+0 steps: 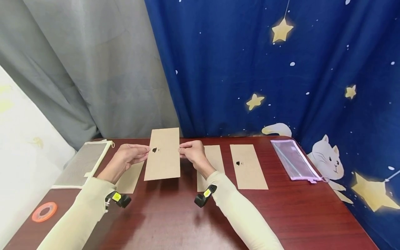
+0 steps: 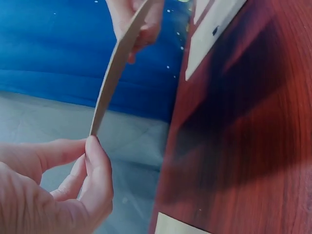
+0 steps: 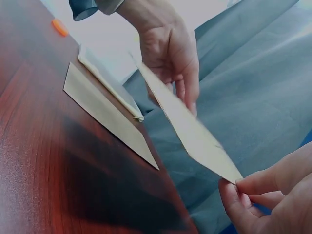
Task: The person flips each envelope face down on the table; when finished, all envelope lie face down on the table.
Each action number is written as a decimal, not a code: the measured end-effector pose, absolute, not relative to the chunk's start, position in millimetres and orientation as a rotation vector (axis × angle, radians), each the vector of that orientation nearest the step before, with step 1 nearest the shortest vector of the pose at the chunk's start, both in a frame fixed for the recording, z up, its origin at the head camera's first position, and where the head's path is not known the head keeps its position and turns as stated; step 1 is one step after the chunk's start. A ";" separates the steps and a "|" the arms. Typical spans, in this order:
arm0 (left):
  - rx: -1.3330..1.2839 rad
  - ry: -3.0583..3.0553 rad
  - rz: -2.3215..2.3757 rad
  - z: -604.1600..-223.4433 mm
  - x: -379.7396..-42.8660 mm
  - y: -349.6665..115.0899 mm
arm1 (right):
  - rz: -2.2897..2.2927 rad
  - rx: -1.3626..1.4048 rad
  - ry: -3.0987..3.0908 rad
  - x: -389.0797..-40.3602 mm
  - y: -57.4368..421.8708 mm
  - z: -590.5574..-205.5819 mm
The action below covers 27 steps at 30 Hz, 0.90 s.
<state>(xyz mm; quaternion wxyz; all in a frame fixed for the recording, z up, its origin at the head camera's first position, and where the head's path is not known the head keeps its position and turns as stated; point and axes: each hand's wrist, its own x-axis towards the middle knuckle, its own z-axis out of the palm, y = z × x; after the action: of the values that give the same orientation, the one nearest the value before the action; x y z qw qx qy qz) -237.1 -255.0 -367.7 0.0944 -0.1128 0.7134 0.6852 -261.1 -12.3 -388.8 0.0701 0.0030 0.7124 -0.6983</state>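
Observation:
What looks like a thin brown kraft-paper notebook [image 1: 163, 163], printed with a small black hat, is held up above the table. My left hand [image 1: 129, 156] pinches its left edge between thumb and fingers. On the opposite edge, the right hand [image 1: 194, 152] pinches it the same way. The left wrist view shows the notebook [image 2: 109, 83] nearly edge-on, with the left thumb and fingers at its near edge. Similar brown notebooks lie flat on the table: one [image 1: 129, 178] below the left hand, one [image 1: 215, 159] partly behind the right wrist, another [image 1: 249, 166] farther right.
A cream-edged mesh zip pouch [image 1: 82, 163] lies at the table's left edge, with an orange ring [image 1: 44, 211] nearer me. On the right is a purple see-through zip pouch [image 1: 295, 159]. Grey and blue curtains [image 1: 234, 69] hang behind the dark red table [image 1: 168, 215].

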 end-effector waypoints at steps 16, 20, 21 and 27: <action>-0.249 2.046 2.064 -337.3 -234.6 -245.6 | -1.444 -0.458 2.922 -245.0 -28.3 -394.5; -0.304 2.145 2.007 -333.1 -237.8 -237.5 | -1.053 -0.715 3.211 -218.3 -50.0 -364.2; -0.310 2.174 1.988 -331.5 -239.4 -235.2 | -0.999 -0.747 3.213 -212.9 -56.2 -357.2; -0.346 2.280 1.922 -320.9 -250.1 -224.6 | -0.572 -0.754 3.405 -208.3 -77.7 -340.4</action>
<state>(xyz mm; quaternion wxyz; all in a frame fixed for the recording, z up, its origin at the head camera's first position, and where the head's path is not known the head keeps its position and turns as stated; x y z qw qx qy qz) -250.1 -224.6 -320.9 0.0696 -0.1151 0.7575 0.6388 -208.3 -77.7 -340.4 -0.1948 -0.2092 0.9450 -0.1588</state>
